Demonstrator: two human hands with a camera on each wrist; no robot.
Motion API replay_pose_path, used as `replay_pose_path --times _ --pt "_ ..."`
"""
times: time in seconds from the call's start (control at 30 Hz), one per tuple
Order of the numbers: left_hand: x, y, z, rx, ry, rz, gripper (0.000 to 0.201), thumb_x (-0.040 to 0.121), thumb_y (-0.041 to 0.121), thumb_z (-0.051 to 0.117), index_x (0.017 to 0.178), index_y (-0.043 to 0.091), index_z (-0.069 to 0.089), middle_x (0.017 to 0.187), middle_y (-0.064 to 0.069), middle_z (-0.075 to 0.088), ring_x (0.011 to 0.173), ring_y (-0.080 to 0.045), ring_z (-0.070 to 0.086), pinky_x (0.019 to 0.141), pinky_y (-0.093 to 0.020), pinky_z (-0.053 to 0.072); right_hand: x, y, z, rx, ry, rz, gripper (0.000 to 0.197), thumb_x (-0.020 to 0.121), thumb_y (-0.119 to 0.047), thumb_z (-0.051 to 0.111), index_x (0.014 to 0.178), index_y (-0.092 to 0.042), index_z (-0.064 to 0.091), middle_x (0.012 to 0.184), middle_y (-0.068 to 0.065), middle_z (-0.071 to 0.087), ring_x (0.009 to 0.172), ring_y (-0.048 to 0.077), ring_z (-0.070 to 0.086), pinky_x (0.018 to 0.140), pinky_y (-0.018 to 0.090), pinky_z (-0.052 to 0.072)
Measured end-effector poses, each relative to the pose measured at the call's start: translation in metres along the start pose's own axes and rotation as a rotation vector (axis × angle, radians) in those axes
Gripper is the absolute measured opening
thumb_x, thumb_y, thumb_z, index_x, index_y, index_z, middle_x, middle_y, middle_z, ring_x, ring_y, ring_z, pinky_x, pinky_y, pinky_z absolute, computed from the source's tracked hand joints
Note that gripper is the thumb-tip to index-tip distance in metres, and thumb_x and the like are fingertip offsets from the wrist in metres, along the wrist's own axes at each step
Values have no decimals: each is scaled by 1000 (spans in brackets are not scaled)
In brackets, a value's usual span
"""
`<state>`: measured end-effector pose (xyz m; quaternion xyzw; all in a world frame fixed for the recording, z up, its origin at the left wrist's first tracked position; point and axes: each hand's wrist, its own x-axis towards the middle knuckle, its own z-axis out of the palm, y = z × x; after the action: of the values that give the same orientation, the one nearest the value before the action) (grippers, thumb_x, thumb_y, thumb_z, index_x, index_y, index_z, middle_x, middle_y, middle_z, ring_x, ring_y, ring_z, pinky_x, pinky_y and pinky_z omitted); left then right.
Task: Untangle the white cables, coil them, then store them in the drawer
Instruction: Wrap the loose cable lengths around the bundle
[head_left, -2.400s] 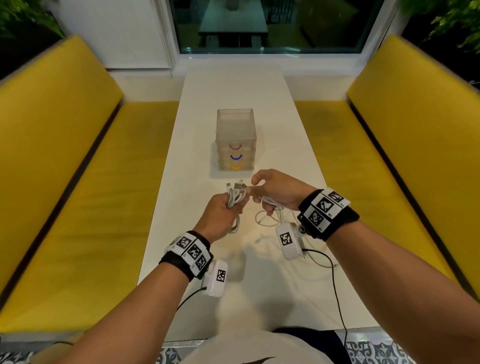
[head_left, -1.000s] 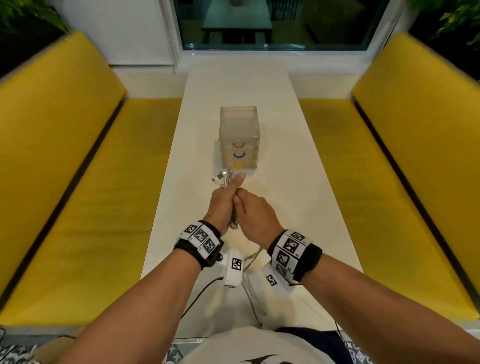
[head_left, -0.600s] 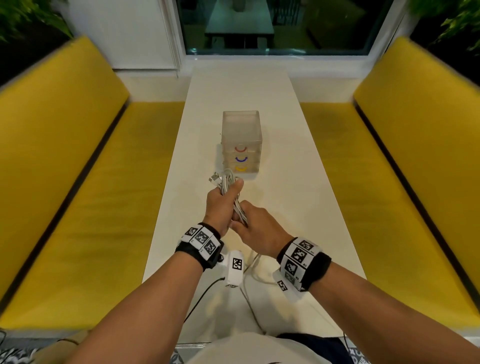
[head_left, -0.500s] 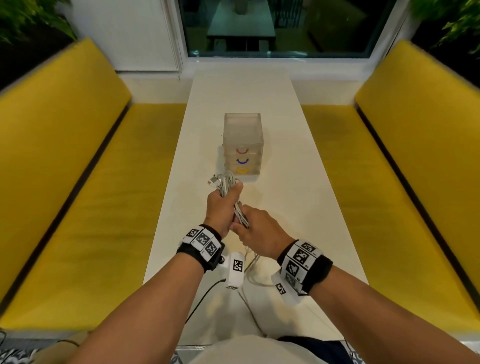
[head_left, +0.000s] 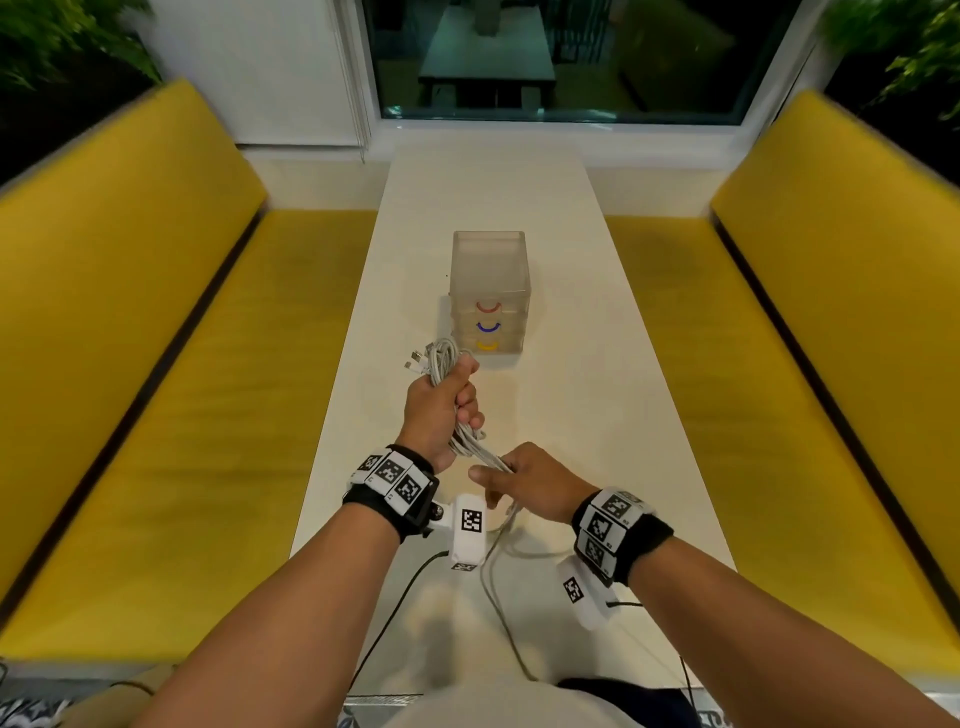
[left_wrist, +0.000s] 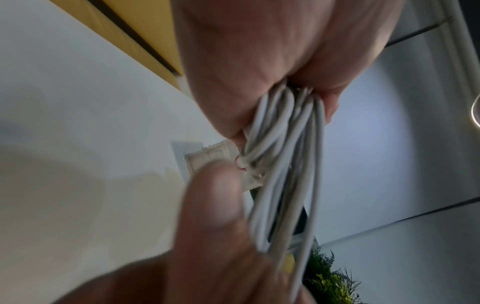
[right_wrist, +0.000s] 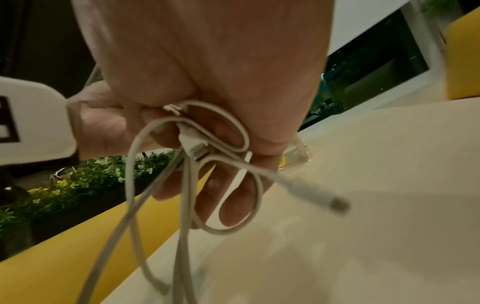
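Since 0.5 s ago, right hand (head_left: 535, 480) slid nearer w/ loose strands; left hand (head_left: 441, 410) fists cable bundle (head_left: 441, 358), drawer unit (head_left: 491, 291) prob just beyond.

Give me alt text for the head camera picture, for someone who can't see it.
A person's left hand grips a bundle of white cables above a white table, while the right hand pinches strands trailing from it. Beyond the hands stands a small clear drawer unit with red, blue and yellow handles, between two yellow benches.
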<state>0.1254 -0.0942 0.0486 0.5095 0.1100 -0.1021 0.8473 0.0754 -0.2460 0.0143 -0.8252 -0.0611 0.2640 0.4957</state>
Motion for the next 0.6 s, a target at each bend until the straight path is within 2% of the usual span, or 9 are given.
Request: replay_pose_path --times 0.07,0.13,0.2,0.3,0.37,0.43,0.5,0.6 --pt "0 2 -1 -8 -21 -2 22 99 30 63 94 9 60 53 4 36 39 -9 36 43 -25 39 1 1 -4 -57 -31 40 57 90 -53 64 61 -4 71 60 12 68 49 8 50 58 18 40" --pt "0 4 -1 -15 -37 -8 23 99 31 63 90 10 59 51 4 35 38 -8 35 42 -24 39 1 4 -9 -89 -42 95 56 90 -54 65 52 -12 61 57 11 68 46 8 49 59 20 40" --pt "-2 5 -2 -32 -48 -18 24 98 31 63 88 11 57 50 5 34 37 -8 34 41 -23 38 0 3 -14 -110 -58 114 56 88 -56 66 52 -16 51 52 9 65 45 11 52 59 20 42" --pt "-4 8 -3 -69 -55 -26 24 98 31 63 86 12 57 49 6 34 37 -7 33 40 -23 36 2 -2 -27 -102 -104 83 51 84 -52 73 54 -16 51 54 14 64 49 21 57 64 28 47" --pt "-4 13 -5 -75 -51 -18 24 98 31 62 85 13 57 49 6 33 37 -7 33 40 -22 35 1 -5 -39 32 -124 63 40 86 -37 76 60 -15 56 57 14 62 49 20 60 59 26 47" --pt "-2 19 -7 -66 -43 -9 24 98 32 63 85 13 57 50 6 33 37 -7 32 40 -22 35 -2 -8 -54 191 -162 35 31 90 -22 72 66 -11 56 59 12 57 52 17 66 50 22 42" --pt "0 24 -10 -54 -37 -4 23 98 31 63 85 13 57 50 6 33 37 -7 32 40 -22 35 -2 -12 -68 309 -214 13 23 90 -17 71 71 -9 59 60 7 55 54 19 67 49 25 40" --pt "0 30 -8 -37 -43 -5 23 97 31 64 85 13 56 49 6 33 37 -7 31 40 -21 33 1 -17 -84 470 -223 40 13 88 -15 68 88 -2 71 61 5 51 46 17 57 51 28 49"
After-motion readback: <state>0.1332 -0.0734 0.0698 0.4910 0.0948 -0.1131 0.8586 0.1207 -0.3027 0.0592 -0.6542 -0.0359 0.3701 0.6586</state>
